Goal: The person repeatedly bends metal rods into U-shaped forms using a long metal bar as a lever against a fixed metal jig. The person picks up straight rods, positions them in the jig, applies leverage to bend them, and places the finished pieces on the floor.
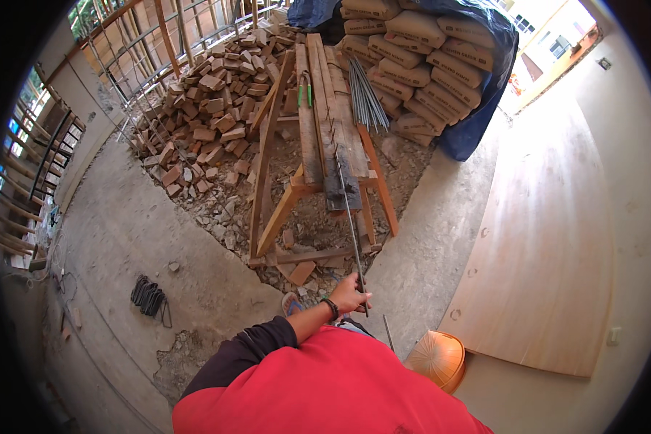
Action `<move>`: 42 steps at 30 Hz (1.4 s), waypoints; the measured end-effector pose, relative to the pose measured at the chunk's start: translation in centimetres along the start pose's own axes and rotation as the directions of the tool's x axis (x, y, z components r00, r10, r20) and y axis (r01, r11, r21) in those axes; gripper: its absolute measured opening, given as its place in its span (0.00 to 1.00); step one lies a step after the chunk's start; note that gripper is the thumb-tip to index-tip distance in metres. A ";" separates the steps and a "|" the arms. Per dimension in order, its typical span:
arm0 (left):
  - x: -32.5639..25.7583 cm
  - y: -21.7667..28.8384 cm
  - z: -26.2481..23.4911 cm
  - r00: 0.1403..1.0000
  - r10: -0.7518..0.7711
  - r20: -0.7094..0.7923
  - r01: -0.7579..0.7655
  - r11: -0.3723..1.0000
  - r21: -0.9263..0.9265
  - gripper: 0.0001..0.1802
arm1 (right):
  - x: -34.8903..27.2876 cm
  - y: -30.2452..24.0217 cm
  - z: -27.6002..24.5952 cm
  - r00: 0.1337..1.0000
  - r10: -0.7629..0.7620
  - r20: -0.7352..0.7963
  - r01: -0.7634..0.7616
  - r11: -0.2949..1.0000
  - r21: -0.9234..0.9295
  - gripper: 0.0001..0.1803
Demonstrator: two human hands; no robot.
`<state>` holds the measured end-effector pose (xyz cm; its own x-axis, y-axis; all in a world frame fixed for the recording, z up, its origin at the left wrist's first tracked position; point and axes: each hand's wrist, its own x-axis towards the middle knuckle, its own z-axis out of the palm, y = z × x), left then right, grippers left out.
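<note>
Your left hand [349,294] is gripping a metal bar [354,237], fingers wrapped around it; its far end is lying over the wooden bench [307,145]. Keeping it straight is likely helping. Your right hand isn't showing.

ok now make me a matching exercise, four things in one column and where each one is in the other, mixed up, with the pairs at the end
1. thin metal rod
2. bent metal stirrups
3. cement sacks
4. reddish bricks

A. stacked in layers beside a blue tarpaulin
B. in a loose heap left of the wooden trestle bench
C. bunched together on the concrete floor, toward the picture's left
D. gripped in the left hand

Pairs: 1-D, 2-C, 3-A, 4-B
</note>
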<state>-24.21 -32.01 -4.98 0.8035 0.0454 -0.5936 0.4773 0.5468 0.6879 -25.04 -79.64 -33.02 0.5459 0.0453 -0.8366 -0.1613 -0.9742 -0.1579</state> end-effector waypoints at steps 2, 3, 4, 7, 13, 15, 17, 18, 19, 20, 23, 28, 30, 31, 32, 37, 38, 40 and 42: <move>0.4 -0.2 0.5 1.000 0.000 -0.024 -0.001 1.000 -0.024 0.18 | -2.3 -2.8 -2.7 0.995 0.076 0.062 -0.088 0.969 0.231 0.22; 0.5 -0.3 0.8 0.999 -0.009 -0.040 0.008 0.999 -0.039 0.17 | -3.9 -4.7 -4.6 0.985 0.132 0.108 -0.165 0.900 0.403 0.22; 0.7 -0.4 1.0 0.999 -0.002 -0.048 0.000 0.999 -0.049 0.17 | -5.6 -6.7 -6.6 0.970 0.188 0.152 -0.241 0.800 0.549 0.23; 0.9 -0.8 1.2 0.998 0.010 -0.066 -0.015 0.997 -0.072 0.17 | -9.1 -12.1 -10.9 0.975 0.203 0.095 -0.224 0.893 0.391 0.24; 1.2 -1.2 0.8 0.996 0.025 -0.090 -0.032 0.996 -0.084 0.15 | -6.6 -13.6 -12.7 0.995 0.089 -0.045 -0.072 0.955 0.287 0.27; 1.0 -1.1 0.6 0.996 -0.004 -0.090 -0.004 0.996 -0.087 0.15 | -4.8 -13.4 -13.2 0.994 -0.042 -0.100 0.065 0.969 0.239 0.30; 0.6 -1.0 0.2 0.996 0.012 -0.093 -0.018 0.998 -0.060 0.14 | -4.0 -13.9 -13.9 0.972 -0.117 -0.202 0.147 0.979 0.142 0.35; 0.5 -0.9 0.0 0.995 -0.003 -0.102 -0.003 0.998 -0.059 0.13 | -3.8 -14.6 -14.6 0.924 -0.271 -0.270 0.295 0.954 0.054 0.35; 0.3 -0.9 -0.2 0.994 0.016 -0.108 -0.017 1.000 -0.004 0.12 | -4.0 -15.3 -15.4 0.874 -0.364 -0.321 0.376 0.926 -0.025 0.35; 0.1 -1.0 -0.4 0.994 0.014 -0.110 -0.016 1.000 -0.018 0.12 | -4.3 -16.1 -16.4 0.813 -0.456 -0.363 0.449 0.887 -0.109 0.35; -0.3 -1.2 -1.0 0.993 0.000 -0.122 -0.004 0.999 -0.034 0.11 | -5.7 -19.6 -19.3 0.738 -0.558 -0.379 0.543 0.825 -0.156 0.34; -0.5 -1.6 -2.3 0.994 0.028 -0.106 -0.027 1.000 0.012 0.11 | -8.1 -24.8 -23.8 0.660 -0.676 -0.327 0.685 0.721 -0.106 0.32; -0.7 -1.6 -3.0 0.994 -0.012 -0.105 0.011 1.000 -0.015 0.11 | -8.3 -26.3 -25.2 0.620 -0.723 -0.304 0.727 0.675 -0.121 0.31; -0.9 -1.6 -3.4 0.996 -0.009 -0.090 0.009 1.000 -0.010 0.11 | -8.2 -27.0 -25.8 0.600 -0.747 -0.288 0.747 0.651 -0.132 0.31; -1.1 -1.5 -3.9 0.997 0.010 -0.072 -0.009 1.000 0.021 0.11 | -8.0 -27.8 -26.4 0.589 -0.762 -0.267 0.759 0.636 -0.142 0.32; -1.3 -1.7 -5.8 0.998 0.038 -0.042 -0.035 0.997 0.075 0.10 | -5.9 -30.6 -28.3 0.501 -0.843 -0.195 0.810 0.536 -0.237 0.31; -1.5 -2.1 -6.1 0.998 0.032 -0.062 -0.028 0.998 0.065 0.09 | -5.5 -30.9 -28.8 0.471 -0.865 -0.174 0.822 0.502 -0.268 0.30; -1.6 -2.3 -6.8 0.998 0.050 -0.046 -0.046 0.994 0.100 0.09 | -4.5 -31.8 -29.3 0.452 -0.880 -0.149 0.818 0.475 -0.323 0.30; -1.5 -2.4 -7.3 0.997 0.009 -0.072 -0.001 0.994 0.112 0.10 | -3.5 -32.3 -30.2 0.431 -0.894 -0.118 0.808 0.441 -0.390 0.30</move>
<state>-29.15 -27.31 -8.74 0.7799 0.1107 -0.6161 0.5134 0.4500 0.7307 3.06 -54.98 -9.12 0.4765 0.8649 -0.1579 0.6907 -0.4794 -0.5414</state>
